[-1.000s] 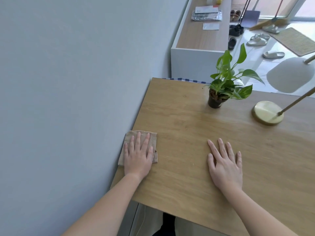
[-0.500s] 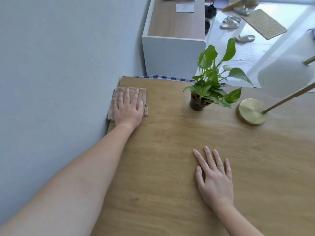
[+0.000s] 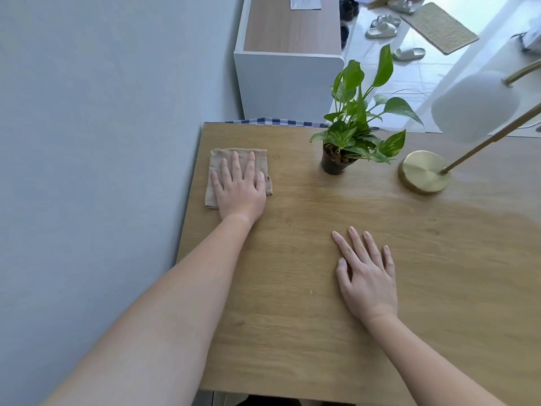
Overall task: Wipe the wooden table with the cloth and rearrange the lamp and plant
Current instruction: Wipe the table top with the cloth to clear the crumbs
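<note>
A folded beige cloth [image 3: 215, 164] lies near the far left corner of the wooden table [image 3: 292, 303], close to the wall. My left hand [image 3: 238, 187] presses flat on it with fingers straight and spread. My right hand [image 3: 366, 276] rests flat on the bare tabletop, nearer to me. A small green plant in a dark pot [image 3: 333, 162] stands at the far edge, right of the cloth. The lamp has a round brass base [image 3: 424, 172] right of the plant, a slanted brass stem and a white shade [image 3: 474, 105].
A grey-blue wall [image 3: 102, 142] runs along the table's left edge. Beyond the far edge stand a white cabinet with a wooden top [image 3: 289, 24], a blue checked fabric strip [image 3: 272, 121], and slippers [image 3: 380, 27] and a woven mat [image 3: 439, 26] on the floor.
My left hand slid the cloth away from me along the wall side to the far left corner, then a little back and rightward. My right hand stayed flat on the table.
</note>
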A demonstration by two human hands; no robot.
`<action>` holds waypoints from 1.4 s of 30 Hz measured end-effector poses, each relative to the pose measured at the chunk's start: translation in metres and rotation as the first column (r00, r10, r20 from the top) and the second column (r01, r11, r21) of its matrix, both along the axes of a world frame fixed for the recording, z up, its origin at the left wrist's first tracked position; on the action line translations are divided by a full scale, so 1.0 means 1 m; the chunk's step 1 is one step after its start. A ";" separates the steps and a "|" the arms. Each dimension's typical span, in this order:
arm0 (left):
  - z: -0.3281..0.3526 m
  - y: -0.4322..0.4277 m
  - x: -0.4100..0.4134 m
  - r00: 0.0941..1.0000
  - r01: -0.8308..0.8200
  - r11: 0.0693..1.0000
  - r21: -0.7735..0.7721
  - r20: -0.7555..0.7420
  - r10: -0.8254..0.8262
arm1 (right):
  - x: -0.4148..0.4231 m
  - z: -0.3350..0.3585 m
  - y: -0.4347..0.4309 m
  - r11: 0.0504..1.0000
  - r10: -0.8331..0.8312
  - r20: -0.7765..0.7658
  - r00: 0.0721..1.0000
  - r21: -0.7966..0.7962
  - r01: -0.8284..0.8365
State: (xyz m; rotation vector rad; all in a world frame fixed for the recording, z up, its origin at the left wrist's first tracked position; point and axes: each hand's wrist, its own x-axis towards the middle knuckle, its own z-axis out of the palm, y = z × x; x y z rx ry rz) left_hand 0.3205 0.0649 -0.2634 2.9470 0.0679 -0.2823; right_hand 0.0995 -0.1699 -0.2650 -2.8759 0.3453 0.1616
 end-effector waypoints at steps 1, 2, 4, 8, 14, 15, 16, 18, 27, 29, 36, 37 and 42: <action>0.000 -0.003 -0.015 1.000 0.017 1.000 -0.007 0.010 -0.017 | 0.000 0.001 0.000 1.000 -0.001 -0.001 1.000 0.006 0.001; -0.001 -0.007 -0.031 0.999 0.033 0.999 -0.015 0.016 -0.033 | 0.000 0.001 0.001 1.000 -0.001 0.000 1.000 0.013 0.001; -0.004 -0.013 -0.063 0.998 0.056 0.998 -0.024 0.021 -0.056 | -0.002 0.002 0.000 1.000 0.001 0.003 1.000 0.023 -0.001; -0.005 -0.031 -0.126 0.996 0.077 0.996 -0.034 0.039 -0.076 | -0.006 0.004 -0.005 0.997 0.025 0.019 1.000 0.066 -0.026; -0.007 -0.069 -0.217 0.997 0.055 0.997 -0.047 0.065 -0.052 | -0.023 0.000 -0.025 0.980 0.110 0.050 0.993 0.161 -0.117; -0.008 -0.078 -0.230 0.996 0.049 0.997 -0.052 0.071 -0.045 | -0.029 0.000 -0.032 0.979 0.141 0.047 0.989 0.142 -0.146; -0.008 -0.085 -0.242 0.996 0.044 0.997 -0.056 0.074 -0.039 | -0.037 0.000 -0.039 0.978 0.171 0.041 0.985 0.117 -0.174; -0.010 -0.101 -0.261 0.997 0.023 0.998 -0.057 0.077 -0.018 | -0.053 0.000 -0.058 0.974 0.213 0.023 0.977 0.074 -0.214; -0.010 -0.196 -0.323 0.995 -0.045 0.997 -0.069 0.090 0.052 | -0.117 -0.003 -0.177 0.988 0.142 0.060 0.988 0.045 -0.145; -0.007 -0.228 -0.332 0.996 -0.014 0.996 -0.083 0.086 0.021 | -0.129 -0.002 -0.201 0.992 0.115 0.063 0.991 0.040 -0.117; 0.004 -0.284 -0.338 0.999 0.030 0.990 -0.139 -0.022 -0.033 | -0.145 0.000 -0.226 0.998 0.042 0.025 0.999 0.035 -0.043; 0.009 -0.277 -0.335 0.997 0.058 0.986 -0.156 -0.034 -0.064 | -0.145 0.002 -0.223 0.999 0.025 0.016 1.000 0.046 -0.026; 0.029 -0.193 -0.310 0.993 0.067 0.958 -0.278 0.110 -0.037 | -0.137 0.017 -0.183 0.979 -0.119 0.017 0.993 0.166 0.114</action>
